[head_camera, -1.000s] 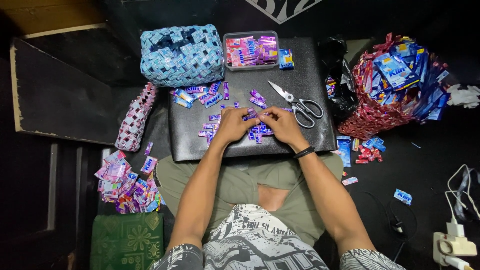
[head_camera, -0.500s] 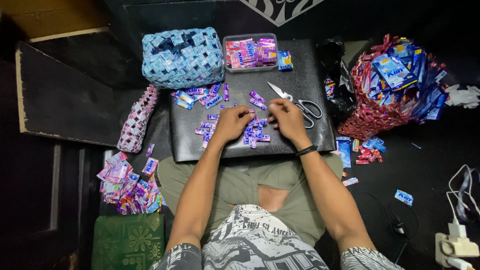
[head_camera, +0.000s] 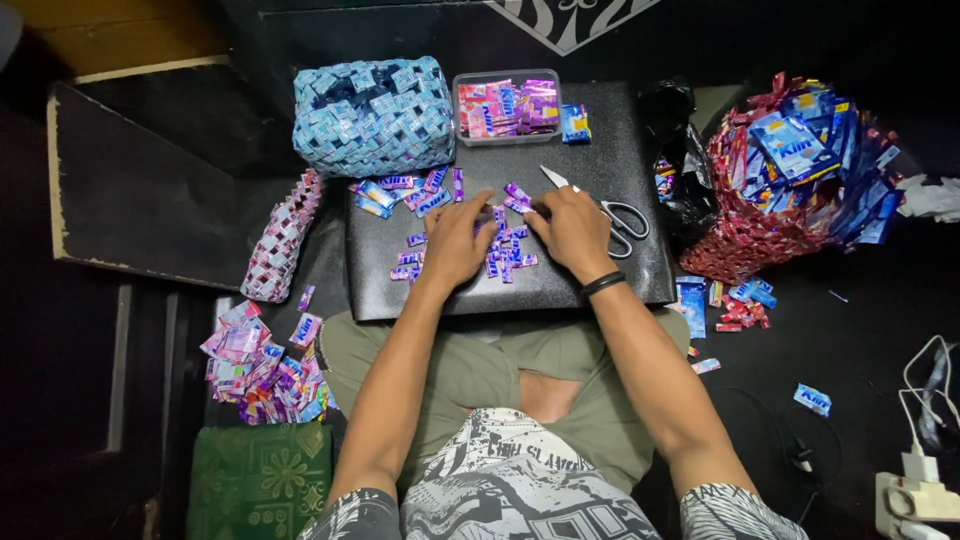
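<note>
A black board (head_camera: 620, 150) lies across my lap. My left hand (head_camera: 455, 243) and my right hand (head_camera: 570, 232) rest side by side on it, fingers pinching at small folded purple and pink wrapper pieces (head_camera: 505, 258) scattered under them. What exactly sits between the fingertips is too small to tell. More folded pieces (head_camera: 400, 192) lie further left on the board. Silver scissors (head_camera: 610, 208) lie just right of my right hand, which wears a black wristband.
A woven blue wrapper basket (head_camera: 372, 115) and a clear tub of wrappers (head_camera: 507, 108) stand at the board's far edge. A woven pink strip (head_camera: 280, 240) lies left. Loose wrappers (head_camera: 255, 365) pile at lower left. A red basket of blue wrappers (head_camera: 790, 180) stands right.
Both hands have shifted slightly away from me on the board and closer to the pieces near the scissors. The view has tilted a little.
</note>
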